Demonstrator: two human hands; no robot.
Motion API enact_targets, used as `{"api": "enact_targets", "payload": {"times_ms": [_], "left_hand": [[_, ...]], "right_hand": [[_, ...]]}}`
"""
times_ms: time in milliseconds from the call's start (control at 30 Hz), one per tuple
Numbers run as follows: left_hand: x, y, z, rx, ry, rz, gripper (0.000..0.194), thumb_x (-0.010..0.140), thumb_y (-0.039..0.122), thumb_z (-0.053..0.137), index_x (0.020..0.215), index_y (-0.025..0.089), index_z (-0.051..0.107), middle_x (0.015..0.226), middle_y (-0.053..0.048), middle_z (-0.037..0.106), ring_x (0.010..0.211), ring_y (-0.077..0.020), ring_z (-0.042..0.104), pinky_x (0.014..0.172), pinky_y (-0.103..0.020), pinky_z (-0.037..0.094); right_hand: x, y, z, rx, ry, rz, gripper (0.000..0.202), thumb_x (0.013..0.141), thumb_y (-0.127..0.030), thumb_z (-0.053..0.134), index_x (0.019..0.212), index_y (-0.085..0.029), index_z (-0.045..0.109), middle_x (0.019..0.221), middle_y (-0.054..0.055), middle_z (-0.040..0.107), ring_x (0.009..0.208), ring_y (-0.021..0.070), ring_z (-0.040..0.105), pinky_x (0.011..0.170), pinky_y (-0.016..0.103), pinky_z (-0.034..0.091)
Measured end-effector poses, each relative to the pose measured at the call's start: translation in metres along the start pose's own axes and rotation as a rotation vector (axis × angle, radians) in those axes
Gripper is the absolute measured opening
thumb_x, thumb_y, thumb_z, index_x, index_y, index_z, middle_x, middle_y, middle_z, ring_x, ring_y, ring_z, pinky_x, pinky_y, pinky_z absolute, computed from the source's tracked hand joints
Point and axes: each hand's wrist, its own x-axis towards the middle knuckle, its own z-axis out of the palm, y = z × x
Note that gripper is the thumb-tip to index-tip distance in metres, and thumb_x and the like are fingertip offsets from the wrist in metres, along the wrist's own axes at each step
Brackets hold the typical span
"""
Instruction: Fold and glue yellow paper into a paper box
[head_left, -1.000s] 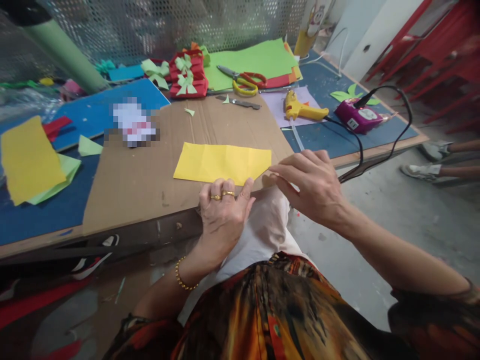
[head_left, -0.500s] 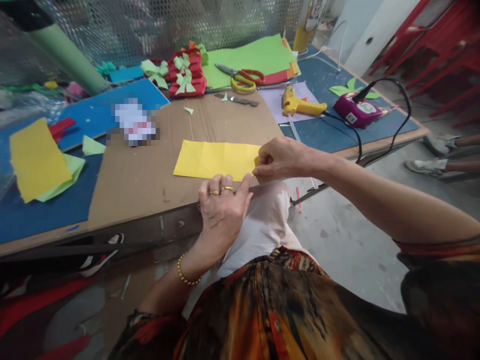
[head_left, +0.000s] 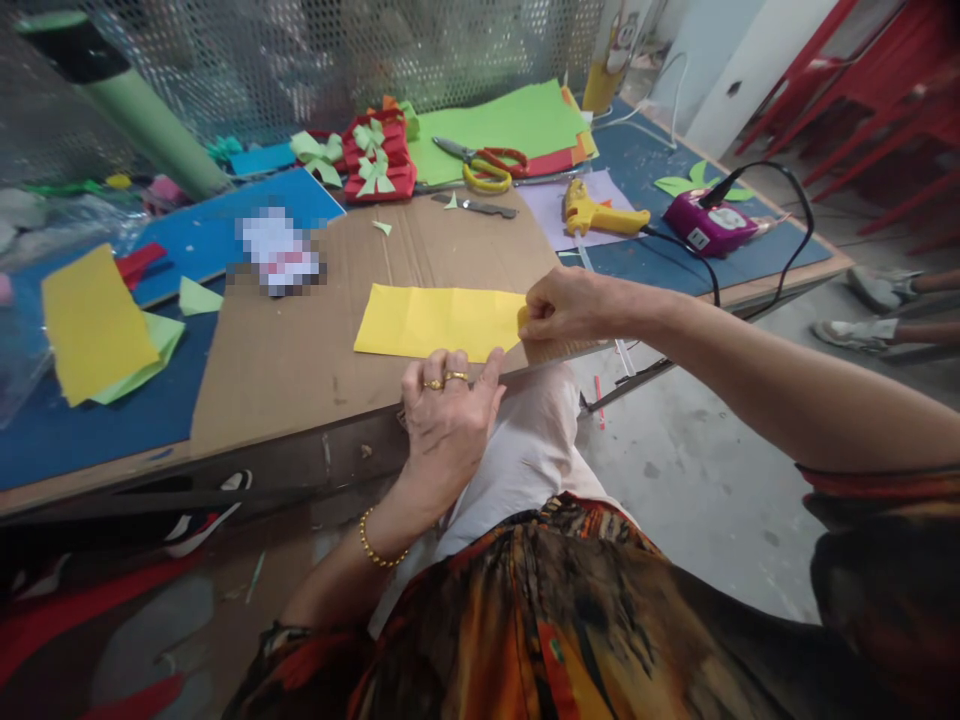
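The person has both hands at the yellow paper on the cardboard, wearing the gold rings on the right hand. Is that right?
Not quite: the gold rings are on the left hand, not the right hand, as the head view shows. Both hands are indeed at the yellow paper on the cardboard.

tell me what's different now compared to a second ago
The right hand has moved left and away from the body, from the near right corner of the yellow paper onto its right end, and its fingers have curled in; whether they grip or just press is hidden. The left hand stays at the paper's near edge. The scissors and glue gun lie as before.
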Motion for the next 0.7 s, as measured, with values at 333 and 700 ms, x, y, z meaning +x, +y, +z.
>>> {"api": "enact_targets", "payload": {"times_ms": [333, 700], "left_hand": [[0.0, 0.0, 0.0, 0.009, -0.003, 0.004, 0.039, 0.103, 0.02, 0.067, 0.141, 0.022, 0.076, 0.114, -0.017, 0.072, 0.112, -0.0339, 0.063, 0.098, -0.05, 0.047], [0.003, 0.0, -0.004, 0.014, -0.049, -0.035, 0.038, 0.105, 0.026, 0.066, 0.142, 0.027, 0.077, 0.122, -0.018, 0.07, 0.114, -0.0348, 0.059, 0.1, -0.052, 0.044]], "right_hand": [[-0.005, 0.019, -0.004, -0.05, 0.103, 0.038, 0.022, 0.094, -0.027, 0.065, 0.076, -0.017, 0.072, 0.065, -0.001, 0.062, 0.065, 0.0108, 0.053, 0.063, 0.029, 0.033], [0.008, 0.003, 0.008, -0.059, 0.043, 0.006, 0.024, 0.092, -0.043, 0.077, 0.086, -0.02, 0.077, 0.071, 0.001, 0.065, 0.066, 0.0138, 0.052, 0.062, 0.029, 0.033]]}}
